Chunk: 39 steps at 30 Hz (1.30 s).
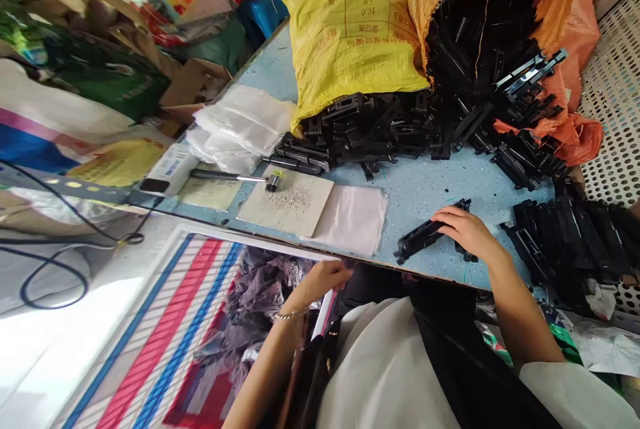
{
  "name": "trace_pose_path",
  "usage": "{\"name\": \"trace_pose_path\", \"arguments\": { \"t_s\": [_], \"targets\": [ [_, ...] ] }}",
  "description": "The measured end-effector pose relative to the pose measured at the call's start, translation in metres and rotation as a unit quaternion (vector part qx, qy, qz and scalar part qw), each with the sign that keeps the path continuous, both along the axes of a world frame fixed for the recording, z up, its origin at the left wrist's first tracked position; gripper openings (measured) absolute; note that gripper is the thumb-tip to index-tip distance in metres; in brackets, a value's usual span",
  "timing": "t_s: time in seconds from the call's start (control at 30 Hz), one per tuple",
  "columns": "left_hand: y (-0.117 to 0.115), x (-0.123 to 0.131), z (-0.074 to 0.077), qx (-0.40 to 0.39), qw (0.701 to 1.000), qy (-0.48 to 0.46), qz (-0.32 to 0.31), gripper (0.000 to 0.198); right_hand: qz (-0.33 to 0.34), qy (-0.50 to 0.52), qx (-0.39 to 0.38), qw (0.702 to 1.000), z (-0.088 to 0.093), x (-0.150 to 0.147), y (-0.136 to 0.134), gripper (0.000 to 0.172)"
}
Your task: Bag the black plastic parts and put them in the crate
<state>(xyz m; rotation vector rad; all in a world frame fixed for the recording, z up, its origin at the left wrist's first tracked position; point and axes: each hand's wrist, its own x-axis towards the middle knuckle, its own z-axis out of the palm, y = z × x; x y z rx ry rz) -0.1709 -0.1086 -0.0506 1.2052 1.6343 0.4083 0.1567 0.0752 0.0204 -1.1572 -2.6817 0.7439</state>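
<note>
My right hand is closed over a long black plastic part lying at the front edge of the blue table. Another black piece lies under and beside that hand. My left hand is just off the table edge, its fingers curled together; whatever is in them, if anything, cannot be made out. Left of the right hand are a clear plastic bag and a grey board with metal bits scattered on it. A small hammer rests with its head on the board.
Black parts spill from a yellow woven sack and an orange sack at the back. More parts are piled right. Clear bags and a white box sit left. A striped bag stands below the edge.
</note>
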Motion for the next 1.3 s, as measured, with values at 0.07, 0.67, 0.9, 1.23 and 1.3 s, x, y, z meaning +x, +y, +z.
{"name": "trace_pose_path", "arguments": {
  "t_s": [0.07, 0.67, 0.9, 1.23, 1.3],
  "targets": [
    [0.027, 0.023, 0.007, 0.103, 0.992, 0.068, 0.01, 0.036, -0.055, 0.055, -0.048, 0.996, -0.007, -0.002, -0.001, 0.027],
    [0.093, 0.012, -0.016, 0.153, 0.934, -0.118, 0.301, 0.034, -0.213, 0.388, -0.63, 0.638, -0.044, -0.057, -0.061, 0.031],
    [0.094, 0.007, -0.019, 0.15, 0.934, -0.148, 0.289, 0.027, -0.233, 0.422, -0.702, 0.524, -0.054, -0.062, -0.067, 0.021],
    [0.079, 0.004, -0.018, 0.355, 0.91, 0.187, 0.1, 0.035, -0.228, 0.334, -0.865, 0.298, -0.094, -0.076, -0.073, 0.023],
    [0.073, 0.007, -0.011, 0.375, 0.896, 0.232, 0.052, 0.047, -0.218, 0.343, -0.871, 0.276, -0.096, -0.081, -0.073, 0.023]
  ]
}}
